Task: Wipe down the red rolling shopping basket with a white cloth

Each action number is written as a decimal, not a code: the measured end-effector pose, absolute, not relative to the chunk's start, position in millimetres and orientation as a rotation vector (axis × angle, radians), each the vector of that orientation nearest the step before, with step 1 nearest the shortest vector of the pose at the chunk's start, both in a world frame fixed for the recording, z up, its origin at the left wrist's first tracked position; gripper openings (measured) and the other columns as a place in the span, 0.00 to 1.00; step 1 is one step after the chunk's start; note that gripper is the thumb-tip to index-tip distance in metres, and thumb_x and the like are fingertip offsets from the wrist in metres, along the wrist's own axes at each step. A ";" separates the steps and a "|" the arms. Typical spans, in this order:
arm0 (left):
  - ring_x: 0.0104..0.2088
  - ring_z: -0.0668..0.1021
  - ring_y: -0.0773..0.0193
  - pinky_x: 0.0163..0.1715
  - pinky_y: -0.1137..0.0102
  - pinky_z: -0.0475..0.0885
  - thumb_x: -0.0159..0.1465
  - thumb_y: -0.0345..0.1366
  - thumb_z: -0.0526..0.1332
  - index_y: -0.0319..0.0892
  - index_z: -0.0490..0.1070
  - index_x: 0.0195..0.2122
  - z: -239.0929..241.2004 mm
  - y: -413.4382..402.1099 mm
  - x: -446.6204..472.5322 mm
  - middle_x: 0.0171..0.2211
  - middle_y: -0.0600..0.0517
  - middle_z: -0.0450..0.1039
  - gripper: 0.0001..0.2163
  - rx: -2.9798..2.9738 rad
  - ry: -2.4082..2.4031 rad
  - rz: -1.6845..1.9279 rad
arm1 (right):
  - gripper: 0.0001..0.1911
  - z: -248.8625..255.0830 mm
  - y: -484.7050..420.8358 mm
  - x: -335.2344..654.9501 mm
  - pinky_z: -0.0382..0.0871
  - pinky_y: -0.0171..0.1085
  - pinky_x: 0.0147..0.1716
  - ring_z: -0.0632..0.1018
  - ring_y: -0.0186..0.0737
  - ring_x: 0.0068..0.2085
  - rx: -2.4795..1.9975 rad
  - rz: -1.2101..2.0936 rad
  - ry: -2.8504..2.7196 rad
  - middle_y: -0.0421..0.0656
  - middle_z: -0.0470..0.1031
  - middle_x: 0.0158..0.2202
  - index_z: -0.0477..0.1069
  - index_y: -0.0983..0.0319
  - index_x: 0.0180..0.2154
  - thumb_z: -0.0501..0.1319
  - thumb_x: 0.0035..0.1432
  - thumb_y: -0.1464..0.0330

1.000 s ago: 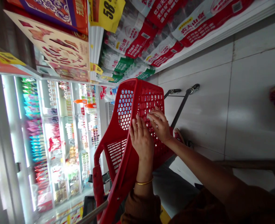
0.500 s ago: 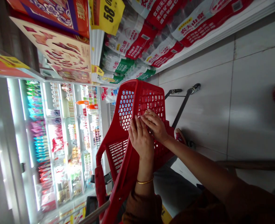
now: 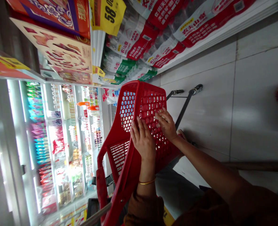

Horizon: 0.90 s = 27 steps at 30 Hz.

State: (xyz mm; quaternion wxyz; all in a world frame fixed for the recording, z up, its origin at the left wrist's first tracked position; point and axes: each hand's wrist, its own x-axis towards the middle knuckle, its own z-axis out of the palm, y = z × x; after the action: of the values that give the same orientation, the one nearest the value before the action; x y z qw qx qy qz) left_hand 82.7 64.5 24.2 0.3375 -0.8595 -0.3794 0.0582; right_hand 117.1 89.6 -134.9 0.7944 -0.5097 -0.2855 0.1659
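Note:
The view is turned sideways, with the floor on the right. My left hand (image 3: pixel 143 138), a gold bangle at its wrist, lies against the upper rim of a red plastic shopping cart (image 3: pixel 116 139). Its fingers are stretched out, and the thumb is hidden. To its right in the picture, my right hand (image 3: pixel 167 125) is apart from it, over the cart's perforated basket wall. Its fingers are spread and slightly bent, with fingertips at the lattice; I cannot tell whether they touch it. No held object shows in either hand.
Bottled water packs (image 3: pixel 139 34) with red and green labels line a low shelf. Boxed goods (image 3: pixel 58 47) and a yellow price tag (image 3: pixel 110 15) are beside them. A lit refrigerated display (image 3: pixel 63 135) stands at left. Grey floor tiles (image 3: pixel 214 103) surround the cart's wheel legs (image 3: pixel 184 108).
My right hand has moved away from my left hand, rightward across the basket wall, and its fingers have spread. The left hand and the cart have stayed nearly still.

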 end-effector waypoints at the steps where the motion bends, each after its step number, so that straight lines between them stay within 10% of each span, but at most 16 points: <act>1: 0.69 0.47 0.53 0.66 0.50 0.52 0.68 0.26 0.48 0.38 0.52 0.66 24.3 64.6 82.5 0.66 0.43 0.55 0.24 -2.235 -0.982 0.157 | 0.18 -137.9 89.1 116.7 0.62 0.55 0.62 0.68 0.47 0.61 -1.105 0.363 -0.600 0.44 0.73 0.49 0.69 0.52 0.56 0.53 0.67 0.68; 27: 0.67 0.56 0.55 0.65 0.55 0.57 0.70 0.28 0.48 0.36 0.52 0.66 46.5 61.5 81.5 0.64 0.37 0.58 0.23 -2.245 -1.021 0.026 | 0.21 -45.6 91.1 124.5 0.56 0.55 0.67 0.70 0.39 0.59 -0.873 0.356 -0.650 0.40 0.73 0.51 0.62 0.50 0.60 0.52 0.68 0.69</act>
State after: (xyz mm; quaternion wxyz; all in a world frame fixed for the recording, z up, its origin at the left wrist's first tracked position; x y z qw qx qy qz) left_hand 81.5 61.5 46.5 0.3312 -0.8589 -0.3905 0.0101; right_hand 124.5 91.1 -45.6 0.8404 -0.4131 -0.3077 0.1684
